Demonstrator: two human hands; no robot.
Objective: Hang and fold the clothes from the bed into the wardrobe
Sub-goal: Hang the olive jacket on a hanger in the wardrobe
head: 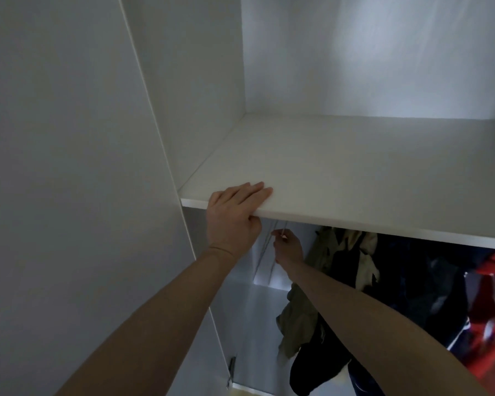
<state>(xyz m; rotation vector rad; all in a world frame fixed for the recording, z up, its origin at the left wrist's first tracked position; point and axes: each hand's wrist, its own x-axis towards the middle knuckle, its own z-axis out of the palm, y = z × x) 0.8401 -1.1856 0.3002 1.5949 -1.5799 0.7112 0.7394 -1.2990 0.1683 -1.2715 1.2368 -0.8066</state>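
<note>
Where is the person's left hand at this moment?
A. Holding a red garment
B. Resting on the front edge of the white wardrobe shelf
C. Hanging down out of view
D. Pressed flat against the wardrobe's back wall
B. The left hand lies over the front edge of the white shelf, fingers on top and thumb under the edge, above the hanging clothes.
</note>
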